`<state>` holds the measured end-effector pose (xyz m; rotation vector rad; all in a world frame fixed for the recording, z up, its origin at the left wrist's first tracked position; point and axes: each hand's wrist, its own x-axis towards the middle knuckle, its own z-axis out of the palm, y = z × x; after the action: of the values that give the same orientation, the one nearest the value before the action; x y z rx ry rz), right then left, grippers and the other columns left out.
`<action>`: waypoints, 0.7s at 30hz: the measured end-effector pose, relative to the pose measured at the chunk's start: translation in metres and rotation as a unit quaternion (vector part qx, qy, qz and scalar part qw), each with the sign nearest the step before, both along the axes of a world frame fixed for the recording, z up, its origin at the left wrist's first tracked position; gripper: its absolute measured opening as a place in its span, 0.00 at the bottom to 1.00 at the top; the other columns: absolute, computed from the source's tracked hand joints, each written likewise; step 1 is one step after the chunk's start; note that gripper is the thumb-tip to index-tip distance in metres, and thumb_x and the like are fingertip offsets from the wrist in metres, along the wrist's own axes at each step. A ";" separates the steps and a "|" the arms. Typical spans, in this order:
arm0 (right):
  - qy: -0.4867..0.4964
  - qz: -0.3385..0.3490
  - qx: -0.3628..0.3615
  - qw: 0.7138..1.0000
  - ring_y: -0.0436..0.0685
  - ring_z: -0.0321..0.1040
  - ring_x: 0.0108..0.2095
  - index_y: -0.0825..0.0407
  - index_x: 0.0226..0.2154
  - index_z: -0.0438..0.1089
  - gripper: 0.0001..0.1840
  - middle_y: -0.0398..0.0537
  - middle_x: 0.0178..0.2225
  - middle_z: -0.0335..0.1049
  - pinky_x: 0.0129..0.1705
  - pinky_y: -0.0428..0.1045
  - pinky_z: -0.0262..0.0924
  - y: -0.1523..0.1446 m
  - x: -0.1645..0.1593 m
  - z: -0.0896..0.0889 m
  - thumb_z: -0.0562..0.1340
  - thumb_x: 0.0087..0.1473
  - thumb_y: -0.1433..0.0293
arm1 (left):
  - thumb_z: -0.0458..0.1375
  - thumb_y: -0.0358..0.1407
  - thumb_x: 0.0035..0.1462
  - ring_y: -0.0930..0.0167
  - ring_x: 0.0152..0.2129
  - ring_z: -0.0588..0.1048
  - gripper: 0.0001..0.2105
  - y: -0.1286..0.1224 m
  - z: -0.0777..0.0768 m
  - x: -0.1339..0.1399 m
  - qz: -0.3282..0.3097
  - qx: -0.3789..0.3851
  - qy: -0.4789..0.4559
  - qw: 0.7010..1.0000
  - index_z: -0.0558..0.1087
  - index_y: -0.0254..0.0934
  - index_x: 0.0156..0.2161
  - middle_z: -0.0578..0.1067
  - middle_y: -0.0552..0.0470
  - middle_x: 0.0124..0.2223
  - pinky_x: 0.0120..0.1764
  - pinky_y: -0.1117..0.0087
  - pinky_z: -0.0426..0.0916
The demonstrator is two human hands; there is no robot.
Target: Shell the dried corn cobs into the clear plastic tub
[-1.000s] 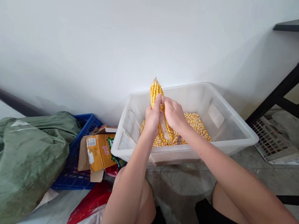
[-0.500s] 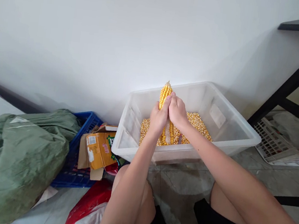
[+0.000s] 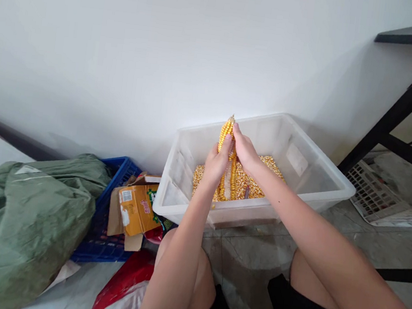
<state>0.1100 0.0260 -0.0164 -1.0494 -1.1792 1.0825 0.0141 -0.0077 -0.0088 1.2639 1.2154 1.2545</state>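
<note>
A yellow ear of corn (image 3: pixel 227 126) stands tip up over a translucent plastic tub (image 3: pixel 316 155), between my two hands. My left hand (image 3: pixel 217 163) is wrapped round its left side, thumb on the kernels. Against its upper right side presses my right hand (image 3: pixel 244 149), closed, its thumb near the tip; its other fingers are partly hidden. Below my hands shows a pale strip of bare cob (image 3: pixel 228 180) between rows of kernels; whether this is the same ear I cannot tell. Loose corn kernels (image 3: pixel 274 169) cover the tub's bottom, with a thin dark piece (image 3: pixel 247 192) among them.
To the left are a blue crate (image 3: pixel 99 246), a torn orange cardboard box (image 3: pixel 142 209) and a green sack (image 3: pixel 33 218). A red bag (image 3: pixel 118 284) lies by my leg. On the right stand a black frame (image 3: pixel 394 117) and a white basket (image 3: pixel 368 192). A white wall rises behind.
My right hand has shifted up along the ear, its thumb now closer to the tip. More of the pale bare strip shows between and below my hands.
</note>
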 end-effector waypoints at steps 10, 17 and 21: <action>-0.022 -0.051 0.135 0.989 0.55 0.67 0.34 0.48 0.30 0.64 0.21 0.45 0.30 0.70 0.40 0.50 0.60 -0.012 -0.022 0.000 0.49 0.65 0.52 | 0.54 0.58 0.58 0.56 0.47 0.75 0.25 0.001 0.006 0.002 0.048 0.016 0.000 0.999 0.75 0.36 0.43 0.77 0.45 0.41 0.50 0.57 0.69; -0.114 -0.120 0.144 0.976 0.56 0.66 0.32 0.49 0.29 0.66 0.21 0.47 0.28 0.69 0.39 0.51 0.59 -0.021 -0.020 0.005 0.49 0.66 0.55 | 0.60 0.52 0.56 0.59 0.47 0.75 0.20 -0.003 0.008 0.010 0.024 -0.002 -0.114 0.993 0.73 0.35 0.40 0.76 0.44 0.40 0.48 0.60 0.71; -0.101 -0.095 0.117 0.983 0.57 0.68 0.34 0.50 0.29 0.69 0.26 0.48 0.28 0.71 0.40 0.50 0.61 -0.021 -0.019 0.006 0.47 0.66 0.52 | 0.61 0.52 0.56 0.60 0.47 0.76 0.21 0.000 0.005 0.007 0.009 -0.010 -0.137 0.990 0.74 0.35 0.42 0.76 0.45 0.42 0.49 0.59 0.71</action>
<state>0.0910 0.0045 -0.0102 -1.0800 -1.3037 0.6821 0.0208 -0.0074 -0.0039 1.0286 1.0393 1.3754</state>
